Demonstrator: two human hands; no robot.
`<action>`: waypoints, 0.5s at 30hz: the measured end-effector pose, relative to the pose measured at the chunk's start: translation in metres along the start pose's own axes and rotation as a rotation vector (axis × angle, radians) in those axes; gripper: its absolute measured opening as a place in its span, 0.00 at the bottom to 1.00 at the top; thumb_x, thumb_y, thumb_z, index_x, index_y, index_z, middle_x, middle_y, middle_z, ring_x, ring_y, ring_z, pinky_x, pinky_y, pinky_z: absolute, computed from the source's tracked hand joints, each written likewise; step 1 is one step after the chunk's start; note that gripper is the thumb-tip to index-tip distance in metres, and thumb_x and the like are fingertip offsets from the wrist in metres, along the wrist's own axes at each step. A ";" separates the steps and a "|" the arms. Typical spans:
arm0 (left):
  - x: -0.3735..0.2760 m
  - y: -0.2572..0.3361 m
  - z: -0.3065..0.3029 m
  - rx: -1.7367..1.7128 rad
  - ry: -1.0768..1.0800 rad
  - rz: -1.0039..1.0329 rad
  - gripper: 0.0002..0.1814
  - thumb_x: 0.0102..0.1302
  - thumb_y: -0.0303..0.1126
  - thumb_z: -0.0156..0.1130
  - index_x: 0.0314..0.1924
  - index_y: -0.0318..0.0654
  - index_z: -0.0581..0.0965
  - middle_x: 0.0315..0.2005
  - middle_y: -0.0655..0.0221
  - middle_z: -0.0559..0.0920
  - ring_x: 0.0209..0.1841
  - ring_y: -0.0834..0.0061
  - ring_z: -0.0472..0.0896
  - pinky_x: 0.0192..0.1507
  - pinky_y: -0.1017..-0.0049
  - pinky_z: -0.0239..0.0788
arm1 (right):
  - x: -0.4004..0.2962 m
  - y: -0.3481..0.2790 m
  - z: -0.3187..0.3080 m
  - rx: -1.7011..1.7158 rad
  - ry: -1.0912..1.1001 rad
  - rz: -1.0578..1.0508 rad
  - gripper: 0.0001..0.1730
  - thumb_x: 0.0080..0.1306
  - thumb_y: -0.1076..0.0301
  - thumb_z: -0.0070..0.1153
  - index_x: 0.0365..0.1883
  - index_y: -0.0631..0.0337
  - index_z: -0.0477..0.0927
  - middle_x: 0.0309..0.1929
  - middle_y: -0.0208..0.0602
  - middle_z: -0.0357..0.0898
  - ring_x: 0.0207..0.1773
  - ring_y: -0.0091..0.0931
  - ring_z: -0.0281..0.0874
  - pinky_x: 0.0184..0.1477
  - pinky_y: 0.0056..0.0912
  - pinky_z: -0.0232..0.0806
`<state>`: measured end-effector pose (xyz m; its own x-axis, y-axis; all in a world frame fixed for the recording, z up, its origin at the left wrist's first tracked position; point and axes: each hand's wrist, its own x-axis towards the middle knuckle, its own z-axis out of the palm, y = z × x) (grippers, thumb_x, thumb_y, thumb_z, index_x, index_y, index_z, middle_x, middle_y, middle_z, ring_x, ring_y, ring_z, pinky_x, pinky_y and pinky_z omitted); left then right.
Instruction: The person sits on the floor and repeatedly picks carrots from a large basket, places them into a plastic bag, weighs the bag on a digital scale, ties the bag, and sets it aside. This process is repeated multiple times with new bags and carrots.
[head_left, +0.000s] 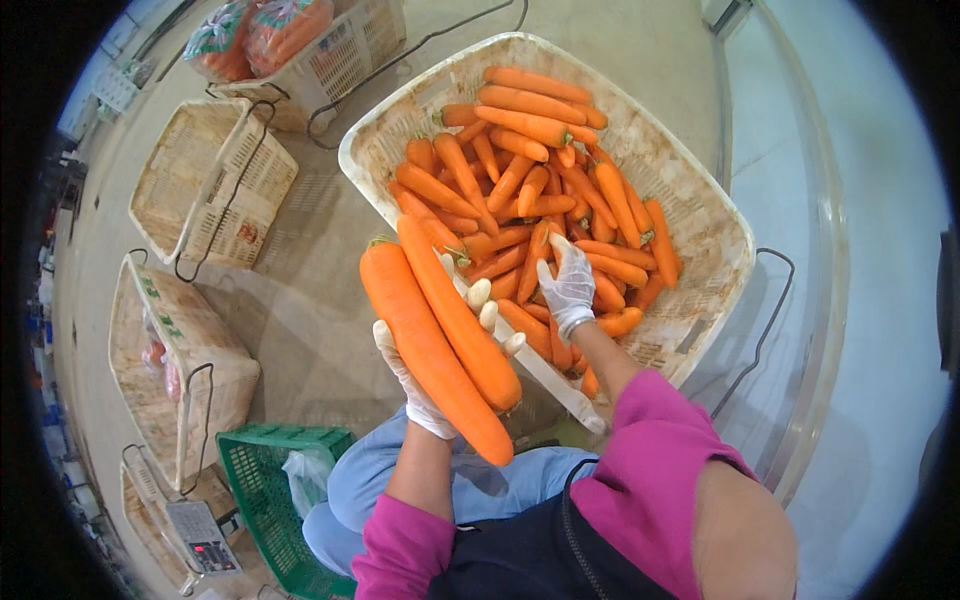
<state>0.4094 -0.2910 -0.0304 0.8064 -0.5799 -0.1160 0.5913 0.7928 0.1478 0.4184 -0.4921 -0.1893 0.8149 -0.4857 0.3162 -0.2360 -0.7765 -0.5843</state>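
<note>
My left hand, in a thin white glove, holds two carrots side by side: a thick carrot and a slimmer carrot. Its fingertips curl over their far side, in front of the near rim of a large white plastic crate. Inside that crate lies a heap of loose carrots, some with short green stem ends. My right hand, gloved too, reaches into the heap with thumb and fingers apart against an upright carrot. Whether it grips that carrot is hidden by the fingers.
To the left stand a white crate, another white crate and a green plastic crate with a clear bag. A digital scale display is beside it. Bagged carrots top a crate behind. A pale wall rises at right.
</note>
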 end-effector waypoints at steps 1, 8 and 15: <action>0.001 0.000 -0.002 0.026 0.019 0.011 0.52 0.49 0.72 0.53 0.64 0.43 0.57 0.55 0.56 0.70 0.50 0.62 0.74 0.51 0.49 0.68 | -0.003 0.031 0.016 -0.277 -0.328 0.306 0.37 0.57 0.56 0.59 0.62 0.57 0.60 0.54 0.51 0.67 0.55 0.42 0.66 0.56 0.43 0.61; -0.004 0.011 0.006 0.125 0.073 0.083 0.52 0.50 0.72 0.52 0.66 0.46 0.54 0.54 0.56 0.70 0.49 0.64 0.74 0.50 0.54 0.69 | 0.010 0.071 0.025 -0.318 -0.382 0.405 0.43 0.52 0.53 0.65 0.61 0.62 0.61 0.52 0.48 0.69 0.54 0.42 0.69 0.55 0.37 0.65; -0.005 0.014 0.004 0.102 0.122 0.168 0.46 0.57 0.68 0.49 0.68 0.52 0.52 0.57 0.59 0.71 0.50 0.64 0.76 0.49 0.51 0.68 | 0.007 0.038 0.067 0.524 -0.138 0.590 0.43 0.47 0.57 0.66 0.58 0.70 0.64 0.49 0.56 0.71 0.52 0.41 0.70 0.55 0.35 0.62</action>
<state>0.4131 -0.2778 -0.0241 0.8907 -0.4091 -0.1980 0.4510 0.8497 0.2731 0.4505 -0.4979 -0.2592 0.6995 -0.6765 -0.2302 -0.3973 -0.1003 -0.9122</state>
